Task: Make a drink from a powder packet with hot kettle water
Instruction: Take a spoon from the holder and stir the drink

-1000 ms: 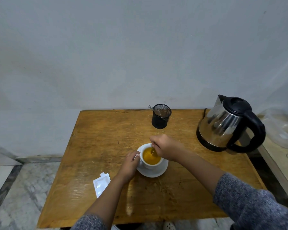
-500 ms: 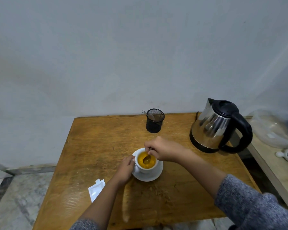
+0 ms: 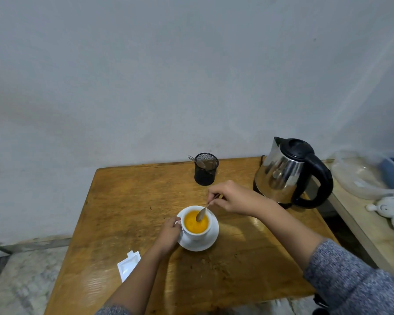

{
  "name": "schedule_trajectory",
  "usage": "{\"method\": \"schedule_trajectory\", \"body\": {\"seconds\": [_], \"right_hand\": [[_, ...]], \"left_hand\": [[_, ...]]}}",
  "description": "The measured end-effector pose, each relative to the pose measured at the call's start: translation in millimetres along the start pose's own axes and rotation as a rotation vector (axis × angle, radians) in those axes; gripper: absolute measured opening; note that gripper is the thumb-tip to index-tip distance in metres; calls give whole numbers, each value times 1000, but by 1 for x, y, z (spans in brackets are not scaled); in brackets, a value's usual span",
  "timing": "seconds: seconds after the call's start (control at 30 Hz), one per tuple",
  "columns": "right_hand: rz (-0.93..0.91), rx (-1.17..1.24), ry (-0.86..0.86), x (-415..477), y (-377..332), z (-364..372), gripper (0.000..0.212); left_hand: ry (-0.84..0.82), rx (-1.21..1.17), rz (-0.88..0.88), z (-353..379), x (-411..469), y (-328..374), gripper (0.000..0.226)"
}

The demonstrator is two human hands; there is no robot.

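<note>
A white cup (image 3: 192, 234) full of orange drink (image 3: 195, 223) stands on a white saucer (image 3: 208, 243) in the middle of the wooden table (image 3: 127, 205). My left hand (image 3: 168, 234) grips the cup at its handle side. My right hand (image 3: 231, 197) pinches a metal spoon (image 3: 203, 212) whose bowl is raised at the cup's far rim, just over the liquid. An opened white powder packet (image 3: 128, 266) lies flat near the table's front left edge. The steel kettle (image 3: 287, 173) with a black handle stands at the back right.
A black mesh holder (image 3: 206, 169) with cutlery stands at the table's back, near the wall. To the right, a lower side bench (image 3: 373, 230) carries a clear plastic bag (image 3: 359, 176) and a small white plush toy (image 3: 390, 211). Stone floor lies left of the table.
My right hand has lifted and drawn back to the right, bringing the spoon's bowl up out of the drink to the cup's rim. The left hand keeps its hold on the cup.
</note>
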State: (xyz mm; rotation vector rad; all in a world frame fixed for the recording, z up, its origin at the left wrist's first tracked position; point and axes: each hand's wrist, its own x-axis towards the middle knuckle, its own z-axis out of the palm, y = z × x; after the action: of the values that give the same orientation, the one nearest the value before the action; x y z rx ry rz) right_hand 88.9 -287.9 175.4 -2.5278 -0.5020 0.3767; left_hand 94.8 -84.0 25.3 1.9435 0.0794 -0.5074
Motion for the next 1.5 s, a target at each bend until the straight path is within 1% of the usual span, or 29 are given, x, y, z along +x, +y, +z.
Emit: {"method": "schedule_trajectory", "body": {"seconds": [0.13,0.2,0.27,0.33,0.43,0.57,0.63,0.67,0.73,0.83,0.9,0.97,1.03,1.07,1.17,1.23,1.3,1.4,1.5], "right_hand": [[44,104,70,0,-2,0,9],[80,166,109,-1,-2,1,13],[132,273,191,-1,2,7,19],[212,440,322,-1,10,13,23],[415,718,499,-1,25,21,21],[669,1290,763,-6,42,29,8],[743,1536,858,-10,50,37,13],[771,1623,893,-12,54,42,16],[837,1696,949,-17,61,55,21],[946,1690,989,-23,72,81,21],[1034,1659,977,-25,79,100,14],[1097,1524,927,-25,84,118,10],[1117,1298,830,-22,84,129,8],[1103,1175,763,-22,80,133,6],[1026,783,599,-22,70,139,23],[948,578,539,-24,67,144,21],[882,471,495,-26,65,148,18],[825,412,458,-27,66,153,18],[798,337,393,-27,65,155,19]], "left_hand": [[6,-33,-42,1,-1,4,19],[2,-32,-38,1,-3,7,20],[1,-25,-37,0,-5,8,22],[5,-27,-30,0,-5,7,24],[27,-44,-9,1,-7,7,22],[85,-80,25,5,-12,6,21],[103,-70,12,7,-12,5,22],[116,-62,10,8,-12,6,23],[145,-49,16,10,-11,6,25],[187,-24,34,11,-11,3,25],[199,-23,36,11,-12,2,25],[201,-36,35,10,-13,2,26],[185,-37,39,9,-13,2,25],[177,-41,39,8,-11,1,26],[160,-47,9,7,-9,-2,27],[160,-42,7,6,-7,-2,26],[152,-32,8,4,-8,1,27],[150,2,39,3,-12,-2,29],[200,15,87,1,-20,-9,33]]}}
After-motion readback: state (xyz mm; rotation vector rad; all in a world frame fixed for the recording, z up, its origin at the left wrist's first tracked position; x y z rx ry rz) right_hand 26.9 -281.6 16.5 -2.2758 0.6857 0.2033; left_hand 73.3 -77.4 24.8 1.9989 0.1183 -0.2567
